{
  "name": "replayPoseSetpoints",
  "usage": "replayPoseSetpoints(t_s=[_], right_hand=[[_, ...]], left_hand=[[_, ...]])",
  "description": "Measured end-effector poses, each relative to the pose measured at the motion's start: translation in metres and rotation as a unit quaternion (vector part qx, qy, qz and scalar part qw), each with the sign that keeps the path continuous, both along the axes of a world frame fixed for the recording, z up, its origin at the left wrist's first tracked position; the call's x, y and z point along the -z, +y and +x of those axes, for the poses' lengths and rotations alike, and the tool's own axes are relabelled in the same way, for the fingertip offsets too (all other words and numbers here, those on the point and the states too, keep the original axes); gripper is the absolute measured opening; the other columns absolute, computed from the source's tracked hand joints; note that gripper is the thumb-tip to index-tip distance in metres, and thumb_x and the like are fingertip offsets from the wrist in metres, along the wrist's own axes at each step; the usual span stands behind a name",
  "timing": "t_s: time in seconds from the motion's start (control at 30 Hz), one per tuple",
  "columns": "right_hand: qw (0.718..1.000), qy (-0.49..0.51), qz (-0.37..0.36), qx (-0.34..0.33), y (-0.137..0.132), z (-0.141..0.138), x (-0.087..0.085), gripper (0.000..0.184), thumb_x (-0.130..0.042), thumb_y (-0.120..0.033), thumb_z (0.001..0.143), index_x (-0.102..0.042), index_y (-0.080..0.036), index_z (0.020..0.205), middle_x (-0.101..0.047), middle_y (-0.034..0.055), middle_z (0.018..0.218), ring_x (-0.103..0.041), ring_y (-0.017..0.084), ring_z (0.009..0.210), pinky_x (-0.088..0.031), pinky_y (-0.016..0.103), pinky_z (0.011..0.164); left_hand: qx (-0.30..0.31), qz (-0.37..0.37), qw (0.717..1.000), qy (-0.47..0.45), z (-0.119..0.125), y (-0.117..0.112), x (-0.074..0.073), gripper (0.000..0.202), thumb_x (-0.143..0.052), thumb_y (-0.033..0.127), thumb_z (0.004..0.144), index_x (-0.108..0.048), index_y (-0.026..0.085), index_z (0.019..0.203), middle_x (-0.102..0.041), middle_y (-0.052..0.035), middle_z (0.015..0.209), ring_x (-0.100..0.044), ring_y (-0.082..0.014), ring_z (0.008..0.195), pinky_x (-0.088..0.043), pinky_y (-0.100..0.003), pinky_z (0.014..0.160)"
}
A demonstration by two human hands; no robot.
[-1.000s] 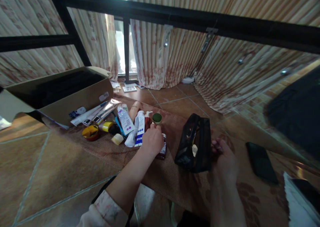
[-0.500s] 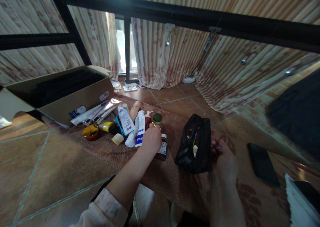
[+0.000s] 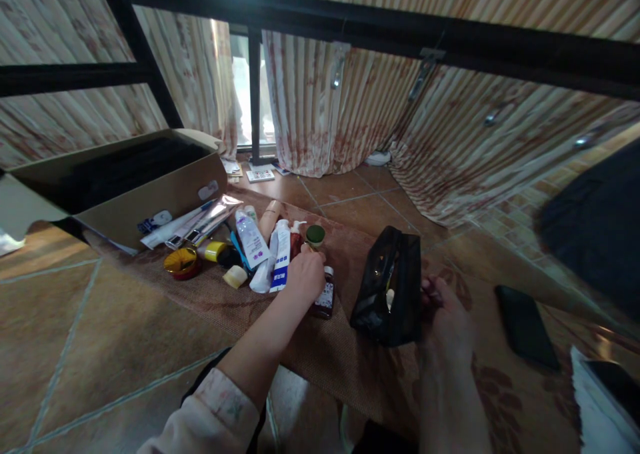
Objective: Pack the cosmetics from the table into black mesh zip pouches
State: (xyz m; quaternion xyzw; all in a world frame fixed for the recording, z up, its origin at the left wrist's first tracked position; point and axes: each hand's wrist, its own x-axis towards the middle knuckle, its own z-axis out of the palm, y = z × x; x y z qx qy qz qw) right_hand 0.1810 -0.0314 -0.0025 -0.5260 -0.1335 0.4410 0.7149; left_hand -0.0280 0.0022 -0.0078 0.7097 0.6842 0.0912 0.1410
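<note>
"Clamped on a black pouch (image 3: 367, 311), the right hand (image 3: 450, 321) gripped its three o'clock side, fingers curled in. Between the dark walls, a small pale object (image 3: 390, 299) showed at the mouth."

"And the left hand (image 3: 306, 277)?"

"Bent over a spread of toiletries, at nine o'clock from the pouch. Whether its fingers held anything could not be told; the back of the hand hid their tips."

"What lay around it?"

"A small dark bottle (image 3: 325, 302) at four o'clock, partly hidden by the hand; a green-lidded jar (image 3: 315, 234) near twelve; a white-and-blue tube (image 3: 281, 261) at ten. All rested on a brown cloth (image 3: 345, 361). A dark phone (image 3: 527, 327) lay well apart, between three and four o'clock from the pouch."

"How did the pouch promise to handle?"

"Light and soft-walled, by its look, apt to sag if pinched at one spot. Its firmer edge beside the mouth seemed the surest hold."

"And the bottle?"

"Likely heavier for its size, smooth enough to slip, perhaps breakable if glass. Its body, just below the white cap (image 3: 328, 271), looked best for finger and thumb. The tube would probably have given under a squeeze."
</note>
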Motion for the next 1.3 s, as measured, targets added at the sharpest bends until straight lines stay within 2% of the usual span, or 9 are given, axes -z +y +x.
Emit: replayPoseSetpoints(t_s=[0.27, 0.5, 0.6, 0.7, 0.83, 0.97, 1.03, 1.17, 1.3], right_hand=[[1.000, 0.025, -0.003, 0.002, 0.000, -0.001, -0.003, 0.022, -0.072, -0.026, 0.067, -0.064, -0.014, 0.083, -0.057, -0.0048, 0.066, -0.045, 0.003, 0.049, -0.037, 0.013, 0.041], [0.999, 0.037, -0.005, 0.008, 0.001, 0.001, -0.004, 0.023, -0.073, -0.027, 0.063, -0.063, -0.015, 0.081, -0.058, -0.0044, 0.065, -0.046, 0.004, 0.050, -0.036, 0.013, 0.041], [0.999, 0.011, -0.006, 0.030, 0.002, 0.001, -0.003, 0.025, -0.073, -0.028, 0.063, -0.064, -0.014, 0.081, -0.059, -0.0034, 0.067, -0.047, 0.004, 0.051, -0.037, 0.014, 0.043], [0.993, -0.091, 0.012, 0.074, 0.001, -0.001, -0.005, 0.022, -0.071, -0.031, 0.067, -0.066, -0.014, 0.080, -0.061, -0.0016, 0.069, -0.047, 0.005, 0.051, -0.037, 0.016, 0.044], [0.956, -0.264, 0.070, 0.111, -0.002, -0.004, -0.014, 0.021, -0.065, -0.035, 0.077, -0.067, -0.014, 0.078, -0.062, -0.0001, 0.069, -0.045, 0.006, 0.048, -0.033, 0.018, 0.042], [0.908, -0.377, 0.125, 0.132, -0.007, -0.011, -0.029, 0.020, -0.066, -0.034, 0.080, -0.069, -0.015, 0.079, -0.061, 0.0005, 0.066, -0.049, 0.008, 0.050, -0.039, 0.021, 0.048], [0.894, -0.408, 0.144, 0.114, -0.010, -0.017, -0.036, 0.019, -0.066, -0.034, 0.080, -0.070, -0.015, 0.084, -0.065, 0.0018, 0.071, -0.052, 0.009, 0.052, -0.043, 0.023, 0.052], [0.856, -0.493, 0.154, 0.015, -0.015, -0.028, -0.043, 0.017, -0.065, -0.029, 0.081, -0.070, -0.019, 0.094, -0.068, 0.0036, 0.084, -0.059, 0.012, 0.064, -0.048, 0.025, 0.060], [0.795, -0.578, 0.151, -0.104, -0.015, -0.036, -0.044, 0.024, -0.059, -0.024, 0.084, -0.066, -0.021, 0.107, -0.066, 0.0055, 0.102, -0.060, 0.012, 0.072, -0.051, 0.027, 0.067]], left_hand=[[0.001, 0.016, 1.000, 0.001, -0.001, 0.005, 0.002, 0.033, -0.047, 0.008, 0.082, -0.067, 0.022, 0.104, -0.050, -0.0102, 0.110, -0.065, -0.0208, 0.088, -0.051, -0.031, 0.079], [0.000, 0.080, 0.996, -0.028, -0.001, 0.009, -0.001, 0.025, -0.047, 0.013, 0.085, -0.062, 0.021, 0.103, -0.052, -0.0093, 0.123, -0.066, -0.0216, 0.092, -0.051, -0.031, 0.076], [-0.013, 0.100, 0.993, -0.058, -0.001, 0.009, -0.006, 0.019, -0.045, 0.021, 0.090, -0.059, 0.021, 0.103, -0.062, -0.0087, 0.108, -0.066, -0.0239, 0.091, -0.050, -0.033, 0.076], [-0.029, 0.126, 0.983, -0.127, -0.002, 0.010, -0.007, 0.020, -0.044, 0.025, 0.092, -0.056, 0.020, 0.107, -0.066, -0.0063, 0.090, -0.066, -0.0233, 0.084, -0.049, -0.034, 0.075], [-0.012, 0.158, 0.936, -0.314, 0.000, 0.012, -0.006, 0.019, -0.045, 0.027, 0.093, -0.054, 0.021, 0.109, -0.064, -0.0019, 0.084, -0.064, -0.0162, 0.072, -0.050, -0.028, 0.069], [0.053, 0.164, 0.836, -0.521, 0.010, 0.011, -0.009, 0.020, -0.051, 0.031, 0.090, -0.055, 0.020, 0.107, -0.061, -0.0015, 0.092, -0.063, -0.0122, 0.072, -0.054, -0.024, 0.066], [0.084, 0.151, 0.794, -0.583, 0.015, 0.007, -0.012, 0.022, -0.055, 0.032, 0.089, -0.056, 0.020, 0.108, -0.059, -0.0020, 0.095, -0.062, -0.0121, 0.076, -0.056, -0.024, 0.068], [0.126, 0.140, 0.773, -0.606, 0.024, 0.001, -0.016, 0.026, -0.057, 0.031, 0.089, -0.058, 0.020, 0.113, -0.059, -0.0060, 0.110, -0.062, -0.0135, 0.084, -0.056, -0.025, 0.072], [0.190, 0.195, 0.771, -0.576, 0.026, 0.000, -0.020, 0.024, -0.059, 0.025, 0.088, -0.062, 0.020, 0.112, -0.059, -0.0089, 0.118, -0.055, -0.0202, 0.112, -0.046, -0.034, 0.097]])
